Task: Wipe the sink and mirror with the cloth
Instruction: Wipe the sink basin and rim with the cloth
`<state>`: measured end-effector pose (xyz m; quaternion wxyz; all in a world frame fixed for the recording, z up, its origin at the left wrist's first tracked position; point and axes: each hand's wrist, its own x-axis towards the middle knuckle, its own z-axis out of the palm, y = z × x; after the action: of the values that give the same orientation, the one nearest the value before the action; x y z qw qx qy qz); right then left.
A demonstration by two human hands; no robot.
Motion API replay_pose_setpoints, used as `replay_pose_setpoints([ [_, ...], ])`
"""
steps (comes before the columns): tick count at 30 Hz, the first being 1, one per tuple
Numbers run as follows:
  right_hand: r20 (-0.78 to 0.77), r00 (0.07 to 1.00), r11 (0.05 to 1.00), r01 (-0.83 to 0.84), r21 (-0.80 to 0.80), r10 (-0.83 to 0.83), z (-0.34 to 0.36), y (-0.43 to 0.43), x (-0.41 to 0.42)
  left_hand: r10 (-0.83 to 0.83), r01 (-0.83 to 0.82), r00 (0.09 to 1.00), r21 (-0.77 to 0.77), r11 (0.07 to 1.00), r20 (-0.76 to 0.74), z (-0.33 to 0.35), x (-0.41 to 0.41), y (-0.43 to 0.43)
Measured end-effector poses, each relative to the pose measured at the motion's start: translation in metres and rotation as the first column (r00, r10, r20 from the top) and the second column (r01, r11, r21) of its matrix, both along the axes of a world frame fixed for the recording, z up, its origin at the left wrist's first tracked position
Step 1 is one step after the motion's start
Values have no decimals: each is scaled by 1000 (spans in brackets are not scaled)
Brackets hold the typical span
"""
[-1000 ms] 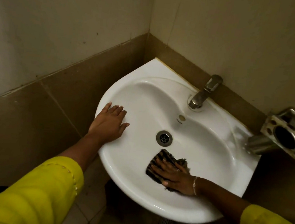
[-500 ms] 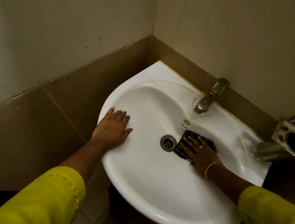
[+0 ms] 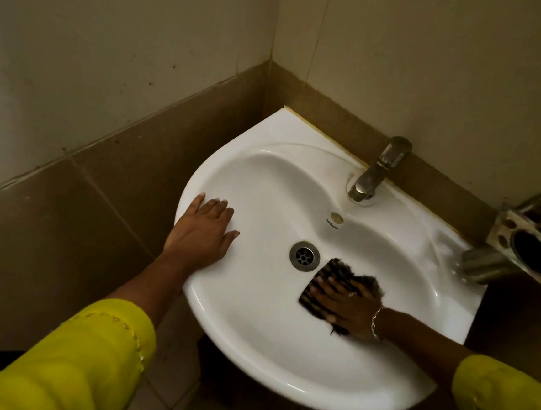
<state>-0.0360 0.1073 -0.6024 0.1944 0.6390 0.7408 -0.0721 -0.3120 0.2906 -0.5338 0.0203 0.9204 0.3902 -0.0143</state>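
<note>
A white corner sink [image 3: 264, 184] hangs where two tiled walls meet. My right hand [image 3: 344, 304] lies flat on a dark striped cloth [image 3: 338, 273], pressing it against the basin floor just right of the metal drain [image 3: 304, 255]. My left hand [image 3: 203, 233] rests palm down on the sink's left rim, fingers spread, holding nothing. A metal tap [image 3: 376, 171] stands at the back of the basin. No mirror is in view.
A steel wall-mounted holder [image 3: 534, 241] with round holes juts out at the right, close to the sink's right corner. Brown tiles cover the lower walls and pale tiles the upper part. Floor tiles show below the basin.
My right hand slid the cloth from the basin's front up to the right of the drain, then back toward the front right. The left hand stayed on the rim.
</note>
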Motion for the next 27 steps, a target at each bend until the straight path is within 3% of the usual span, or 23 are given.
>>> replay_pose_setpoints([
  [2,-17,999,994,-46,95,48,0,-3,-16,-2,2,1000,31,1000,5,0,1,0],
  [5,-60,980,979,-184,84,189,-11,-1,-47,8,-8,1000,47,999,-9,1,1,-1],
  [8,-119,985,992,-127,16,128,-9,23,-78,16,-16,1000,48,999,-6,2,2,-1],
  [13,-311,950,981,55,186,5,8,72,-115,12,-13,1000,45,999,19,-2,0,0],
  [18,-220,957,967,221,129,-190,9,101,-112,24,-24,999,14,1000,38,-1,0,-1],
  [24,-90,946,933,321,161,-310,4,122,-101,31,-32,999,21,999,38,0,-1,-1],
  [27,-93,953,946,298,127,-287,12,121,-100,37,-37,998,19,999,42,0,-1,0],
])
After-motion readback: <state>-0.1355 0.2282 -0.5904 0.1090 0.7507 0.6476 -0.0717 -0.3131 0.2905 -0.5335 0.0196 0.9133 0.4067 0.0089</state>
